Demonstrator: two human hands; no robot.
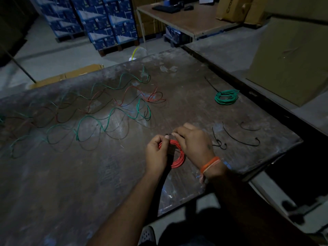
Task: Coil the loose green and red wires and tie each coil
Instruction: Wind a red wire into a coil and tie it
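- Two finished coils are counted: one red coil [177,155] and one green coil [226,97].
- At least three loose wires are seen on the table [71,183]: two loose green wires [113,110] and one loose red wire [134,94].
- Three spare black ties [237,137] are counted.
- Two hands are seen.

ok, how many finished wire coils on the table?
2: green coil lies far right; red coil is held in left hand and right hand. More could hide in the dark.
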